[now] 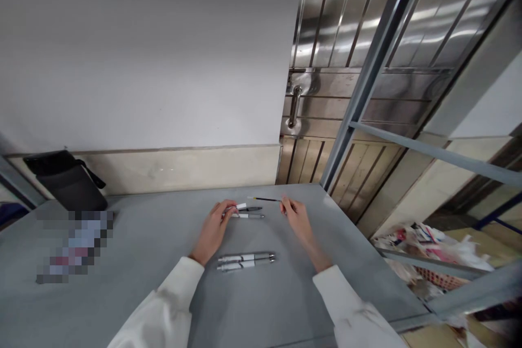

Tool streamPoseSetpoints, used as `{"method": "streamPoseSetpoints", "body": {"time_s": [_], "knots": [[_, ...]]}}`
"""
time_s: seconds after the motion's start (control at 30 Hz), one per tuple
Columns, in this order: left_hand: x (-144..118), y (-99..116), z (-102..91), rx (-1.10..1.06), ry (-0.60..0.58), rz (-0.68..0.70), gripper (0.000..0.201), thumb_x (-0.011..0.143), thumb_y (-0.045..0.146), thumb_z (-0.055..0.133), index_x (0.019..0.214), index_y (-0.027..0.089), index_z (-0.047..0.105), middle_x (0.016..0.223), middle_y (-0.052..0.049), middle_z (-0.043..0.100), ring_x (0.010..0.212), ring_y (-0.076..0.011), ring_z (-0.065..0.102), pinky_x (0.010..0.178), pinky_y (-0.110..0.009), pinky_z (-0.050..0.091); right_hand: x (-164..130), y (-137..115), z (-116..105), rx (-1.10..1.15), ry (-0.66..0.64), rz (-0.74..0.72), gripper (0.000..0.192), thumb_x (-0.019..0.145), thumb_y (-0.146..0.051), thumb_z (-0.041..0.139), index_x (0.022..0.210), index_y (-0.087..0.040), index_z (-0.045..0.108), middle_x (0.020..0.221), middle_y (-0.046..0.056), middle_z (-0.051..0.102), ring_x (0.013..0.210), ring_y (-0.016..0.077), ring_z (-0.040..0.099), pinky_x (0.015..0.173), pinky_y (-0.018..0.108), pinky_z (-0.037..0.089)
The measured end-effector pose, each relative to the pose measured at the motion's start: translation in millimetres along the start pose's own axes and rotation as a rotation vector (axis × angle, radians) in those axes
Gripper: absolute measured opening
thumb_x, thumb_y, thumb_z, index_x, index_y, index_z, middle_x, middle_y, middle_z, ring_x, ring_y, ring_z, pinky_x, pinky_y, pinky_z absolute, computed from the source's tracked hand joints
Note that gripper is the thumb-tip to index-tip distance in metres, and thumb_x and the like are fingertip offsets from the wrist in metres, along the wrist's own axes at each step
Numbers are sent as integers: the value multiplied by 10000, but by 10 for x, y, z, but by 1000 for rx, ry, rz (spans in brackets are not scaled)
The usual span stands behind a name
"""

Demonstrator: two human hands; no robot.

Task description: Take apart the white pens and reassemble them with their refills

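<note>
My right hand (297, 223) pinches one end of a thin dark pen refill (267, 199), whose pale tip points left. The fingers of my left hand (212, 231) are closed on a white pen barrel (241, 206), with its open end toward the refill. Refill and barrel are apart. Just beyond and below the left fingertips, a dark grey pen part (255, 209) and a white-and-clear pen (250, 216) lie on the table; the left fingers partly hide them. Nearer to me, between my forearms, two white-and-clear pens (247, 260) lie side by side.
The grey table (155, 299) meets a wall at the back. At its left stand a black bottle-like container (69, 182) and a blurred-out flat object (77, 247). A metal frame post (354, 109) rises at the right corner, beside a basket (442, 277) with plastic bags.
</note>
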State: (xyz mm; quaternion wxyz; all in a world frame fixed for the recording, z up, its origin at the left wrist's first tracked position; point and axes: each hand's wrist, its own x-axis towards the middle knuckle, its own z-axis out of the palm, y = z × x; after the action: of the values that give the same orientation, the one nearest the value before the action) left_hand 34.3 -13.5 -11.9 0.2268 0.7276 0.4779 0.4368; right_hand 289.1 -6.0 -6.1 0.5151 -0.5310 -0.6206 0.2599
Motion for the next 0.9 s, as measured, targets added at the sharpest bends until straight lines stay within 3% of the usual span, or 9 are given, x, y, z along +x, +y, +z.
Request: {"method": "streamPoseSetpoints", "body": {"time_s": [0.67, 0.9], "knots": [[35, -32, 3, 5, 50, 24, 295, 996, 404, 388, 996, 232, 628, 922, -34, 686, 902, -203, 613, 839, -304, 450, -16, -7, 22, -38, -24, -16, 565, 927, -625, 351, 538, -227, 447, 505, 5, 465, 511, 171, 438, 534, 300, 331], [34, 15, -2, 16, 1, 49, 279, 1001, 386, 409, 1011, 234, 642, 934, -30, 675, 911, -196, 600, 820, -298, 445, -36, -41, 27, -45, -42, -20, 533, 937, -580, 384, 556, -216, 464, 521, -9, 474, 520, 156, 441, 538, 283, 327]]}}
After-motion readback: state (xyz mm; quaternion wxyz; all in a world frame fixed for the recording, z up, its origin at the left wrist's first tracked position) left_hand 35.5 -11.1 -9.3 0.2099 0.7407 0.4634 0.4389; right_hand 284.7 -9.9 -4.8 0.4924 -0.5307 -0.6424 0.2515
